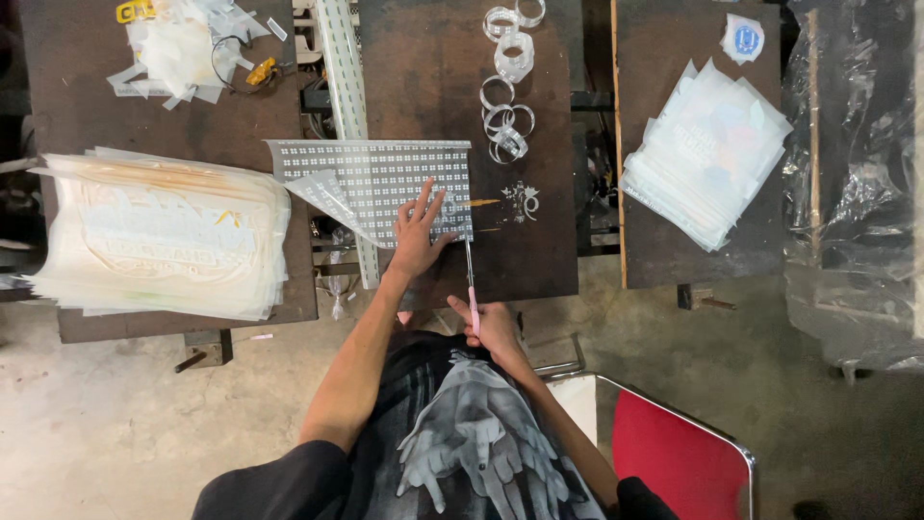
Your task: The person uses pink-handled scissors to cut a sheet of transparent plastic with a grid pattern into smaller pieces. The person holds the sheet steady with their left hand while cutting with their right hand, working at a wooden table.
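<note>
My left hand (pixel 421 231) lies flat with spread fingers on a clear sheet printed with a grid of small white marks (pixel 385 178), pressing its near right corner onto the dark brown table (pixel 539 260). My right hand (pixel 496 325) grips pink-handled scissors (pixel 471 279) at the table's near edge. Their blades point away from me along the sheet's right edge. The sheet's lower left part is curled up.
A thick stack of printed transparent films (pixel 164 236) lies on the left table. Another stack (pixel 707 149) sits on the right table. Curled clear strips (pixel 505 96) lie beyond the sheet. Film scraps (pixel 183 48) are far left. A red chair (pixel 674 453) stands by my right side.
</note>
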